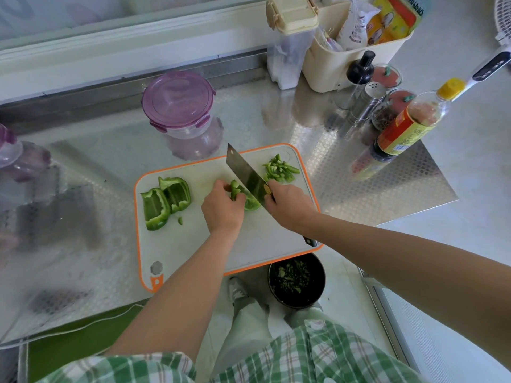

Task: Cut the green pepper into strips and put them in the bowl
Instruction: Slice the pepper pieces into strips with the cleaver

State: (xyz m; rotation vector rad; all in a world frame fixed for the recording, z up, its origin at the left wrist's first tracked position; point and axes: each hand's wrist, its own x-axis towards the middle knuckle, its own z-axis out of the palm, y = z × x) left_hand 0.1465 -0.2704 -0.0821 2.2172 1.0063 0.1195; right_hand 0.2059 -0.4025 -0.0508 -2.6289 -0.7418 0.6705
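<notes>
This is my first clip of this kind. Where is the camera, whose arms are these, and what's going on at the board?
There is no machine here. One camera sits on a person's head, looking down at their own bare arms. The left hand holds a pepper piece on the orange-rimmed cutting board. The right hand grips a cleaver, its blade against that piece. Uncut pepper pieces lie to the left, and cut strips lie at the far right corner. A dark round container holding green bits shows below the board's near edge.

Left hand (222,210) curls over the pepper piece (252,203); right hand (290,207) grips the cleaver (244,172); both bare forearms reach forward.
</notes>
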